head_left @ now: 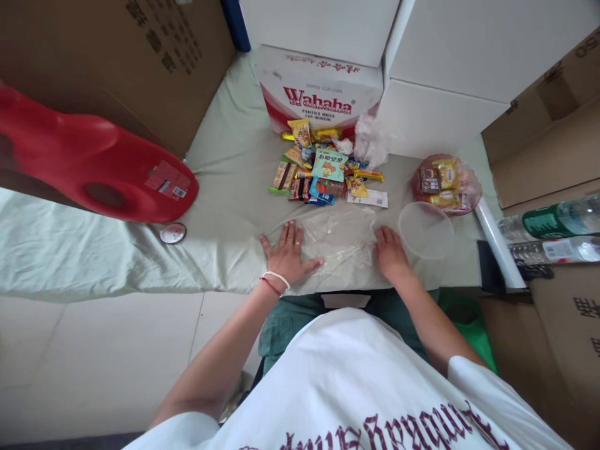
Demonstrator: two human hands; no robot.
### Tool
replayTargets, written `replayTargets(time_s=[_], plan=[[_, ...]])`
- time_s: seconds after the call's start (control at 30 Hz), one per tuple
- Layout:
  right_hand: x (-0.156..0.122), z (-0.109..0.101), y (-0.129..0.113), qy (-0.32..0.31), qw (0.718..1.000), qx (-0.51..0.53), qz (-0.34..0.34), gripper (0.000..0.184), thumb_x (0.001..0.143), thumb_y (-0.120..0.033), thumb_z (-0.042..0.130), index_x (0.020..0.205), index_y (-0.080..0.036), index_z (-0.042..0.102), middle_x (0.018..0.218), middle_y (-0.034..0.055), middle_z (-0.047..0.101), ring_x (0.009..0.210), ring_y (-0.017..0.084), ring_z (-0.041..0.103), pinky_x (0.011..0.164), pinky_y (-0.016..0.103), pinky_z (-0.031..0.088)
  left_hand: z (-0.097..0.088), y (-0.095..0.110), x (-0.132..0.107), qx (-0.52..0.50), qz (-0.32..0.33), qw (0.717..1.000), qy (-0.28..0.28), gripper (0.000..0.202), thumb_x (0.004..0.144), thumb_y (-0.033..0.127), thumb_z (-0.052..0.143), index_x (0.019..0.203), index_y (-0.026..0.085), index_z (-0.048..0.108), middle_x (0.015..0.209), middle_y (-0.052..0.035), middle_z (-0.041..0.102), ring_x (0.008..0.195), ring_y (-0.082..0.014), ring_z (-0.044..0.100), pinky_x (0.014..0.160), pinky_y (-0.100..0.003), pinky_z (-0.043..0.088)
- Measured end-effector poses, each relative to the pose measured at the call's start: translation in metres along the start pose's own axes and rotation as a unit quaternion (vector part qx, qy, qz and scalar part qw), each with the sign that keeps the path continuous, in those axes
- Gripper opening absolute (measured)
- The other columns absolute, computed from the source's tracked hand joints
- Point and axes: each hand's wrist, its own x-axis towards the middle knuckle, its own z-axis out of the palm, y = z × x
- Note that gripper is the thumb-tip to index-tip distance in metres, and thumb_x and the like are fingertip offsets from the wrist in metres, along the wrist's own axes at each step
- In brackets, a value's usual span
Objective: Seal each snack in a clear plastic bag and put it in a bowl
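Observation:
A clear, wrinkled plastic bag or sheet [341,232] is spread on the cloth between my hands. My left hand [287,257] lies flat on its left edge, fingers apart. At the right edge, my right hand [390,251] has its fingers close together and curled down onto the plastic; the fingertips are partly hidden. A round translucent plastic lid [426,231] rests just right of that hand. Beyond the plastic sits a pile of wrapped snacks [330,165]. A pinkish clear bowl [474,199] to the right holds several more wrapped snacks.
A large red jug [117,169] lies at the left, with a small round cap-like piece [173,234] near it. A Wahaha carton [323,94] stands behind the snacks beside crumpled plastic [371,140]. At the right are a white roll [500,244] and two bottles [557,219].

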Motion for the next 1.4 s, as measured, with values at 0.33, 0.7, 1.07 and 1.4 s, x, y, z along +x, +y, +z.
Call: replayTargets(time_s=[0.33, 0.7, 1.07, 1.4], plan=[[0.013, 0.002, -0.055, -0.069, 0.975, 0.036, -0.206, 0.039, 0.096, -0.007, 0.050, 0.124, -0.020, 0.075, 0.131, 0.0129, 0.071, 0.135, 0.030, 0.054, 0.113, 0.049, 0.050, 0.002, 0.031, -0.003, -0.066, 0.247, 0.959, 0.122, 0.037, 0.100, 0.020, 0.050, 0.132, 0.021, 0.070, 0.129, -0.0159, 0.072, 0.133, -0.0289, 0.061, 0.116, -0.051, 0.048], [-0.016, 0.037, -0.026, -0.109, 0.949, 0.073, -0.285, 0.050, 0.108, -0.034, 0.049, 0.155, -0.020, 0.054, 0.166, 0.0106, 0.047, 0.158, 0.025, 0.037, 0.131, 0.051, 0.031, 0.006, 0.028, 0.065, 0.034, -0.010, 0.997, 0.063, 0.066, 0.108, 0.046, 0.024, 0.166, 0.015, 0.033, 0.171, -0.0194, 0.035, 0.162, -0.0337, 0.028, 0.126, -0.077, 0.004], [0.000, -0.018, -0.032, 0.127, 0.984, 0.089, -0.089, 0.034, 0.108, -0.030, 0.043, 0.122, -0.021, 0.073, 0.120, 0.0130, 0.074, 0.115, 0.029, 0.063, 0.104, 0.048, 0.053, 0.022, 0.017, 0.009, 0.039, -0.008, 0.997, 0.060, 0.080, 0.105, 0.056, 0.032, 0.169, 0.010, 0.019, 0.175, -0.0211, 0.020, 0.165, -0.0355, 0.018, 0.128, -0.074, 0.000], [0.172, -0.023, -0.111, -0.034, 0.985, -0.109, -0.132, 0.030, 0.104, -0.020, 0.047, 0.118, -0.019, 0.074, 0.120, 0.0153, 0.071, 0.114, 0.031, 0.058, 0.086, 0.038, 0.046, 0.021, 0.017, 0.004, 0.022, 0.003, 0.998, 0.064, 0.079, 0.106, 0.057, 0.031, 0.167, 0.007, 0.025, 0.175, -0.0186, 0.021, 0.164, -0.0322, 0.021, 0.129, -0.072, -0.003]])
